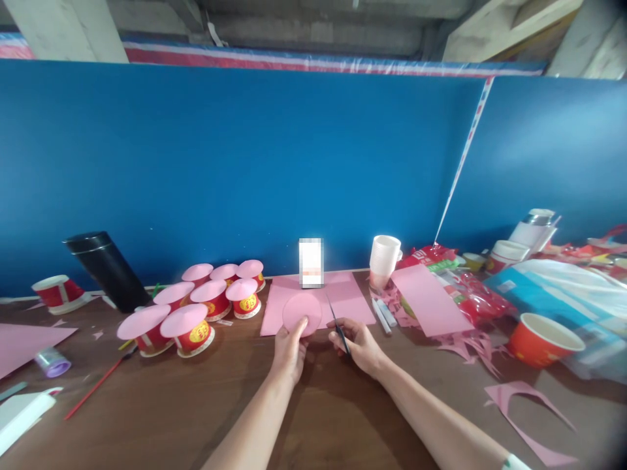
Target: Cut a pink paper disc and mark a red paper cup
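My left hand pinches a round pink paper disc by its near edge, thumb on top. Just to the right, my right hand is closed round the dark handles of a pair of scissors. Their narrow blades point away from me and stand a little apart from the disc. Beneath and behind both lie flat pink paper sheets. On the left stand several upturned red paper cups, each topped with a shallow pink paper cone.
A black bottle leans at the left. Stacked white cups and white markers stand right of the sheets. Farther right are pink paper scraps, an orange-red cup and plastic packets. A blue partition closes off the back.
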### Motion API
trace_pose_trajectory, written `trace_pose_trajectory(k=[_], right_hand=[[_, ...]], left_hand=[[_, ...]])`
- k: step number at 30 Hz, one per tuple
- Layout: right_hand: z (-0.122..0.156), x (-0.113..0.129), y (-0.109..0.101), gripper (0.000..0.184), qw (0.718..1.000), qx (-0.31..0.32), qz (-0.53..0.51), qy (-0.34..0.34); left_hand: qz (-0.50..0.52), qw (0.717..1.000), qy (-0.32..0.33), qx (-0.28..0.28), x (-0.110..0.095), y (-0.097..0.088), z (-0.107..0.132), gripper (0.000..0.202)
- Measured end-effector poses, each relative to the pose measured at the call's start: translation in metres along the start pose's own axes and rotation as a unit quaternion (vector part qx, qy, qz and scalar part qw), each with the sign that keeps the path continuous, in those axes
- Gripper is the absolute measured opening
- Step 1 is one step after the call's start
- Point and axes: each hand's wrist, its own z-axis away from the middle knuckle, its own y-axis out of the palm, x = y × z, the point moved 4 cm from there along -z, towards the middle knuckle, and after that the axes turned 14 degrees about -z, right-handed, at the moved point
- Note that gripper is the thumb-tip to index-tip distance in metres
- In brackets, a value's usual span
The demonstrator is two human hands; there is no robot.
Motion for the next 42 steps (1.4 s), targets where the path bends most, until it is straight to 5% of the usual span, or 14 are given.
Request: trace_pose_trajectory(k=[18, 23, 27, 32, 36, 42], right_hand=[[-0.001, -0.004, -0.001, 0.04, 0.995, -0.048, 0.082, -0.023], [0.006, 0.017, -0.006, 0.036, 0.923, -0.139, 0.349, -0.083], [0.007, 0.033, -0.014, 0.037, 0.856, -0.171, 0.487, -0.047], [0.006, 0.035, -0.023, 0.042, 0.804, -0.151, 0.575, 0.01], [0.01, 0.031, -0.017, 0.053, 0.806, -0.107, 0.582, -0.016], [0.016, 0.027, 0.006, 0.076, 0.81, -0.019, 0.584, -0.048]], left_hand=[[-0.012, 1.0, 0.0, 0.003, 0.001, -0.001, -0.001, 0.026], [0.068, 0.996, -0.048, -0.037, 0.002, -0.008, -0.008, 0.014], [0.146, 0.985, -0.088, -0.03, -0.004, -0.012, -0.013, 0.011], [0.211, 0.973, -0.084, 0.033, -0.016, -0.009, -0.009, 0.006], [0.182, 0.973, -0.123, 0.071, -0.01, 0.001, 0.004, 0.009], [0.086, 0.956, -0.124, 0.25, 0.002, 0.022, 0.028, 0.009]])
